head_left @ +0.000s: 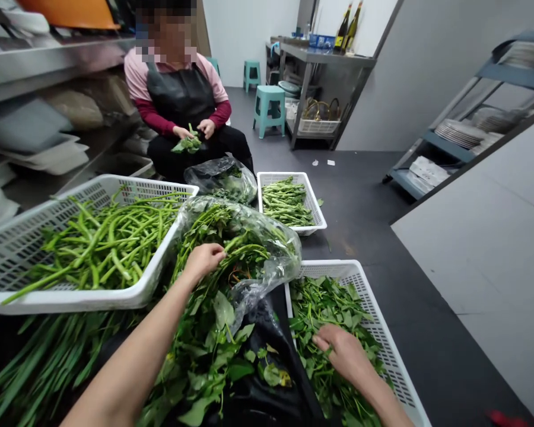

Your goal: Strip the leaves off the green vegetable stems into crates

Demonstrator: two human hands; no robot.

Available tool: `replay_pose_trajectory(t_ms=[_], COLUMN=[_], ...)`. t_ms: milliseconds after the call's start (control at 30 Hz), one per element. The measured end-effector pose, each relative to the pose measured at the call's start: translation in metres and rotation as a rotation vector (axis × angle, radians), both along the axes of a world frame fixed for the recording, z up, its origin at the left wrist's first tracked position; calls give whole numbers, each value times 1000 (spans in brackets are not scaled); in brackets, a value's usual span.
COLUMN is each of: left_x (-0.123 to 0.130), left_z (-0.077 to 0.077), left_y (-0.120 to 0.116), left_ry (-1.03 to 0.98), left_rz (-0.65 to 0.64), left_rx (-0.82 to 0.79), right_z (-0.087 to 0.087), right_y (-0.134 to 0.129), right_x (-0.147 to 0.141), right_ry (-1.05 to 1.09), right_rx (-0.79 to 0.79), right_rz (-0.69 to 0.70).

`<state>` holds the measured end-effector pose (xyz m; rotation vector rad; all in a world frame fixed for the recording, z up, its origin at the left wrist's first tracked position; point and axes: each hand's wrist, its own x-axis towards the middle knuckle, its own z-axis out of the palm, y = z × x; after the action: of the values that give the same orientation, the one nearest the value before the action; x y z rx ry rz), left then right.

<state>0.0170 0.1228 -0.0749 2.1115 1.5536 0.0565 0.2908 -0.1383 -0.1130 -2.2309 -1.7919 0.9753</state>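
Observation:
My left hand [204, 261] is closed on a green stem, over a clear plastic bag [278, 240] of leafy greens. Over a white basket [385, 341] at the lower right, my right hand [342, 350] has its fingers curled together near the cut leafy greens [324, 305]; what they hold, if anything, cannot be made out. Loose leafy stems [209, 367] spread between my arms, with a few yellowed leaves on black cloth. To the left, another white basket [129, 296] holds long bare green stems [111, 243].
A person [182, 95] in a dark apron sits ahead, holding greens. Near them are a second plastic bag [222, 175] and a white basket [318, 219] of thick stems. Long green leaves [48, 356] lie lower left. Shelves [48, 65] line the left; a cart [449, 145] stands right.

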Motion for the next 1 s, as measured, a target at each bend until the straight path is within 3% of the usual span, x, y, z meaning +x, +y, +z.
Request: replay_pose_trajectory(t_ms=[100, 200, 267, 333, 400, 433, 500, 567, 667, 800, 900, 1000], left_x=[-28, -49, -55, -56, -55, -53, -50, -47, -44, -42, -37, -30], left_z=[38, 71, 84, 90, 92, 93, 95, 97, 100, 98, 89, 77], left_y=[-19, -45, -63, -80, -95, -102, -113, -123, -132, -137, -140, -144], left_ry=[-437, -925, -1057, -1098, -1101, -1099, -1100, -1119, -1183, -1271, -1340, -1385], left_rz=[272, 464, 524, 566, 575, 577, 580, 583, 591, 609, 613, 636], left_rx=[-47, -195, -266, -277, -260, -248, -232, -237, -276, -357, -339, -254], right_z=[25, 48, 61, 74, 91, 100, 116, 126, 125, 107, 93, 75], right_y=[30, 60, 76, 85, 89, 89, 88, 86, 88, 93, 99, 111], right_x=[-23, -57, -79, -98, -113, -119, -129, -139, -153, -164, -169, -164], right_ry=[353, 770, 955, 1077, 1102, 1068, 924, 723, 519, 613, 923, 1313], right_rx=[139, 154, 221, 376, 577, 673, 799, 827, 766, 644, 468, 202], right_rz=[-9, 118, 102, -44, -152, -132, 44, 251, 355, 322, 106, -319])
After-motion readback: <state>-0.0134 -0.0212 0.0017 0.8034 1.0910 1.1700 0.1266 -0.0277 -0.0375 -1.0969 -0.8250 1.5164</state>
